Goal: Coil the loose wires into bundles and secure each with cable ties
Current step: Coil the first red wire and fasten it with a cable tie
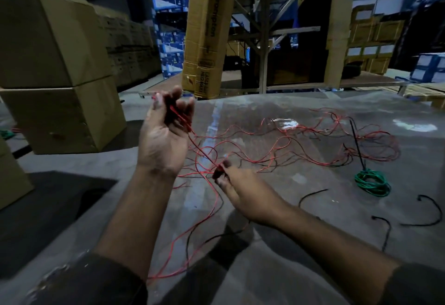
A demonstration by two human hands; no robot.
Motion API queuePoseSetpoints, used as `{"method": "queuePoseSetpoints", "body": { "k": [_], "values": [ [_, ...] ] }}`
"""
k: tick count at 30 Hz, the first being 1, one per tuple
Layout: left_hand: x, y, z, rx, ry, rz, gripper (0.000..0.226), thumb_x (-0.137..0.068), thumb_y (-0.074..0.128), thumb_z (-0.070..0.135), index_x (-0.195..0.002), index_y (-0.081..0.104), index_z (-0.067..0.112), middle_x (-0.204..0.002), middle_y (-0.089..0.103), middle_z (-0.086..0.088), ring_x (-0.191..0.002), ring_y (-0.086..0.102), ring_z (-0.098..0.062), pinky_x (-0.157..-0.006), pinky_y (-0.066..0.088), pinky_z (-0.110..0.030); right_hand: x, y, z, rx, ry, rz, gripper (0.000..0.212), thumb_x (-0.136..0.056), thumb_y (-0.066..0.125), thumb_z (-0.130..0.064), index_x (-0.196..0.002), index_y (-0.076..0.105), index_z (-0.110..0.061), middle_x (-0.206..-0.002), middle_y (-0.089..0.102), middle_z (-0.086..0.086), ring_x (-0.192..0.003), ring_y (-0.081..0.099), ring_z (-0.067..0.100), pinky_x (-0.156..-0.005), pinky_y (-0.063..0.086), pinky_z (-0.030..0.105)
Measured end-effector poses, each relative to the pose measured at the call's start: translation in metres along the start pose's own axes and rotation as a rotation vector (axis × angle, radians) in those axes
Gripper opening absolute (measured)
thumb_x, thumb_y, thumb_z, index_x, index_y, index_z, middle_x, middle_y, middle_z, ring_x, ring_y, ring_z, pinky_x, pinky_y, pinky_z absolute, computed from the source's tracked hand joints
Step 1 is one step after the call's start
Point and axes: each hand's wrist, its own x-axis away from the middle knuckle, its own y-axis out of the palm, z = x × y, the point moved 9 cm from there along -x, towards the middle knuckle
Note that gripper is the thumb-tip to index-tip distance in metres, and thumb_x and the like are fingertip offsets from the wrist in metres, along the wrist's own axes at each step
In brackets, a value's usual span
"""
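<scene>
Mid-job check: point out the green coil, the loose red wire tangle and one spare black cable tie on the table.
green coil (372, 183): head view, on the middle of its wound loops.
red wire tangle (382, 145): head view, on the looped strands at its right end.
black cable tie (432, 210): head view, on its curved strap, far right.

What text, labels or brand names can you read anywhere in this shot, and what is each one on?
"Crompton": printed vertically down the tall cardboard carton standing behind the table.
Smaller black print near that carton's lower end: too blurred to read.
Blue and white boxes stacked behind: printing too small to read.
Brown cardboard boxes at left: no readable marking.
Nothing readable on the red wire, green coil or hands.
</scene>
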Motion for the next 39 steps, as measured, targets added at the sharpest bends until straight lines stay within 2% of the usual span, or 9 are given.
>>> {"method": "queuePoseSetpoints", "body": {
  "k": [4,9,15,18,24,29,34,36,39],
  "values": [
    [0.006,-0.01,-0.025,-0.672,0.064,-0.043,0.023,-0.107,0.034,0.021,-0.105,0.053,0.008,-0.107,0.074,-0.005,-0.113,0.067,-0.018,-0.101,0.05,-0.034,0.015,-0.023,-0.01,-0.299,-0.008,0.063,0.012,-0.102,0.049,-0.02,-0.107,0.059,-0.014,-0.069,0.052,-0.019,-0.066,0.052,-0.002,-0.063,0.042,0.02],
    [0.027,-0.005,-0.063,-1.428,0.088,-0.276,0.021,-0.107,0.037,0.024,-0.095,0.051,0.013,-0.08,0.064,0.004,-0.071,0.063,-0.002,-0.068,0.053,-0.03,0.016,-0.058,-0.011,-0.324,-0.042,0.173,0.014,-0.1,0.055,-0.026,-0.097,0.065,-0.017,-0.069,0.058,-0.005,-0.062,0.057,0.009,-0.059,0.048,0.032],
    [0.045,-0.005,-0.085,-0.995,-0.279,-0.307,0.036,-0.108,0.031,0.029,-0.096,0.061,0.014,-0.061,0.035,0.01,-0.052,0.03,-0.008,-0.048,0.026,-0.024,0.015,-0.102,0.013,-0.425,-0.006,0.44,0.005,-0.093,0.064,-0.023,-0.089,0.066,-0.021,-0.077,0.063,-0.011,-0.07,0.06,0.002,-0.062,0.047,0.016],
    [0.057,-0.001,-0.094,-0.773,-0.415,-0.306,0.046,-0.108,0.027,0.034,-0.099,0.065,0.009,-0.058,0.03,0.008,-0.052,0.02,-0.01,-0.05,0.013,-0.03,0.008,-0.115,0.033,-0.443,-0.001,0.515,0.021,-0.082,0.076,-0.027,-0.085,0.066,-0.01,-0.08,0.067,0.002,-0.073,0.064,0.011,-0.067,0.053,0.021],
    [0.071,0.013,-0.096,-0.325,-0.626,-0.314,0.048,-0.103,0.032,0.032,-0.095,0.072,0.008,-0.053,0.029,0.006,-0.046,0.017,-0.008,-0.04,0.017,-0.021,-0.001,-0.108,0.068,-0.533,0.079,0.551,0.028,-0.088,0.069,-0.034,-0.08,0.062,-0.008,-0.068,0.056,-0.003,-0.061,0.048,0.003,-0.058,0.041,0.017],
    [0.052,0.015,-0.083,0.12,-0.502,-0.253,0.03,-0.105,0.028,0.025,-0.093,0.053,0.015,-0.061,0.019,0.009,-0.045,0.015,-0.006,-0.039,0.015,-0.018,-0.004,-0.033,0.093,-0.702,0.32,0.335,0.026,-0.102,0.051,-0.03,-0.079,0.058,-0.02,-0.054,0.043,-0.012,-0.047,0.035,0.002,-0.042,0.028,0.019],
    [0.024,-0.014,-0.081,-0.016,-0.271,-0.028,0.023,-0.105,0.035,0.021,-0.089,0.05,0.016,-0.064,0.04,0.008,-0.052,0.04,-0.003,-0.05,0.035,-0.014,0.003,0.026,0.071,-0.579,0.315,0.036,0.028,-0.104,0.038,-0.024,-0.084,0.058,-0.023,-0.059,0.044,-0.005,-0.047,0.037,0.004,-0.044,0.031,0.021],
    [0.015,-0.027,-0.073,-0.161,-0.129,0.03,0.023,-0.106,0.036,0.019,-0.094,0.054,0.013,-0.071,0.059,0.003,-0.075,0.066,-0.013,-0.073,0.056,-0.023,0.01,0.032,0.064,-0.514,0.273,-0.056,0.027,-0.102,0.039,-0.035,-0.084,0.06,-0.033,-0.063,0.048,-0.007,-0.053,0.042,0.006,-0.052,0.037,0.028],
    [0.005,-0.04,-0.07,-0.468,-0.009,0.005,0.024,-0.107,0.034,0.019,-0.1,0.056,0.011,-0.092,0.075,-0.009,-0.11,0.068,-0.027,-0.1,0.051,-0.039,0.018,0.028,0.045,-0.342,0.139,-0.183,0.025,-0.1,0.043,-0.042,-0.086,0.061,-0.032,-0.073,0.057,-0.002,-0.067,0.054,0.013,-0.066,0.049,0.041]
  ]
}}
